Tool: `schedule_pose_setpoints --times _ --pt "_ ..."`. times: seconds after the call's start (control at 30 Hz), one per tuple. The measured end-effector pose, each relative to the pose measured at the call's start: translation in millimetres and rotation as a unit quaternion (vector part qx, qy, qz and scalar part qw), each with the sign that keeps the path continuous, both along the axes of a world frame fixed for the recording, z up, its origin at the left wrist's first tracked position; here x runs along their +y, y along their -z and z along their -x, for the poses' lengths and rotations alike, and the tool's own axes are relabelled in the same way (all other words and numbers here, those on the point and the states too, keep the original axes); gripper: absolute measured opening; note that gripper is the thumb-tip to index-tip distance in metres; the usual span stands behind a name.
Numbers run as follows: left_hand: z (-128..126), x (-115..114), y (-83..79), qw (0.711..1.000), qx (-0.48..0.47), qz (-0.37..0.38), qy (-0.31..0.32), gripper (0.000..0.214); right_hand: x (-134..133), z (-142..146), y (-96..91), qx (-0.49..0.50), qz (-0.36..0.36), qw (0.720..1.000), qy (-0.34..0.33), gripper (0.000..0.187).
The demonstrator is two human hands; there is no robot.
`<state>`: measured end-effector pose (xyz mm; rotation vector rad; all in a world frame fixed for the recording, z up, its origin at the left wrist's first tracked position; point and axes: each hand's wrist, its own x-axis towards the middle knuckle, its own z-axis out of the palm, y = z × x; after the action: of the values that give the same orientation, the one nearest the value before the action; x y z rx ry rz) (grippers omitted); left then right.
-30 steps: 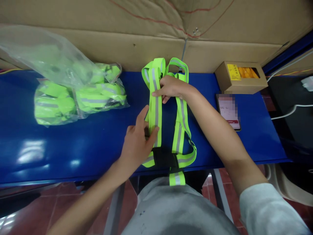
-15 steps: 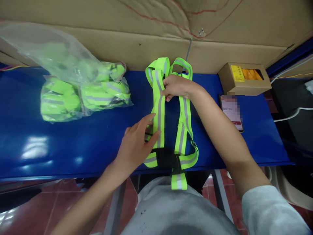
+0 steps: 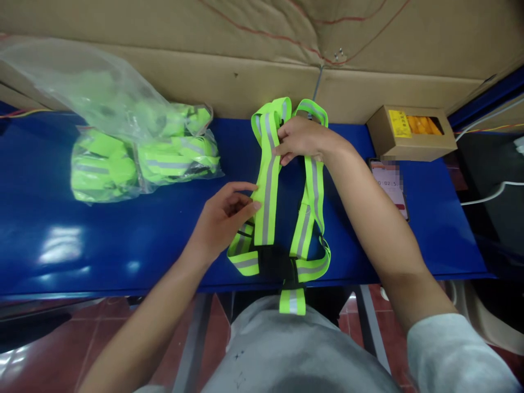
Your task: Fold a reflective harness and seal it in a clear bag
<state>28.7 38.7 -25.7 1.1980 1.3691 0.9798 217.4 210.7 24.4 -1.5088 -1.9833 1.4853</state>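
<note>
A neon yellow reflective strap vest (image 3: 268, 202) with grey stripes lies lengthwise on the blue table (image 3: 123, 245), its black buckle part near the front edge and one strap end hanging over it. My right hand (image 3: 301, 141) pinches the upper part of the left strap near the far loops. My left hand (image 3: 223, 218) rests at the left strap's lower half, fingertips curled against its edge.
A clear plastic bag (image 3: 123, 142) with several folded neon vests lies at the back left. A small cardboard box (image 3: 409, 136) sits at the back right, a phone (image 3: 388, 183) in front of it. Cardboard sheets line the back. A white cable runs at far right.
My left hand slid off the strap's face to its left edge and curled its fingers. The lower left loop of the vest shifted out to the left. My right hand stayed near the top.
</note>
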Motion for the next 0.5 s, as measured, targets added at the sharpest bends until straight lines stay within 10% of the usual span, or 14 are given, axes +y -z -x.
schedule_pose_setpoints --times 0.23,0.5 --pt "7.5 0.5 -0.5 0.999 -0.035 0.008 -0.022 0.039 6.4 -9.3 2.5 0.049 0.051 0.997 0.009 0.034" --pt "-1.9 -3.0 3.7 0.96 0.263 -0.098 0.022 0.032 5.7 -21.7 -10.8 -0.051 0.022 0.998 0.0 0.035"
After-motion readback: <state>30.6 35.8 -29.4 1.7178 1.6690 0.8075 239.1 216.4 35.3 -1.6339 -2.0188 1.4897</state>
